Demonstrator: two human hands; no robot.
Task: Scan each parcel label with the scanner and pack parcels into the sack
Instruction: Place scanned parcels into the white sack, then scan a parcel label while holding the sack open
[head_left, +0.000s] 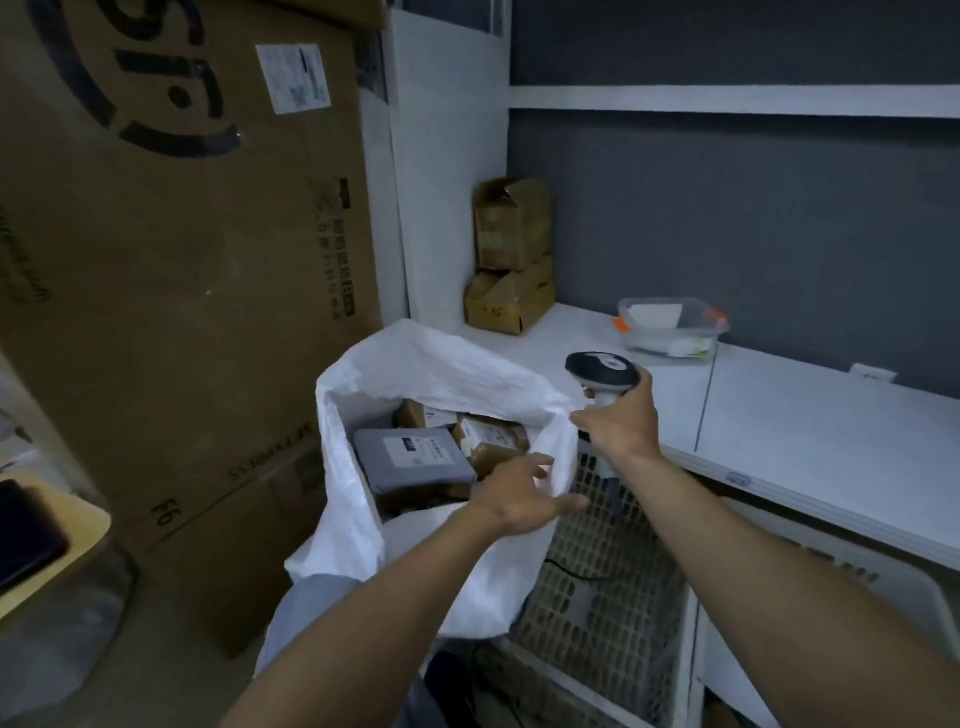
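nearby, "sf express" carton (208, 312) beside sack (345, 499)

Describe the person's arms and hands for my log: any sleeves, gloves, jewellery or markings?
Both arms are bare: the left forearm and right forearm show no sleeve anywhere in view. The left hand and right hand wear no gloves. No watch, bracelet, ring or tattoo shows on the visible sides, though the frame is dim and slightly soft, so small marks could be missed.
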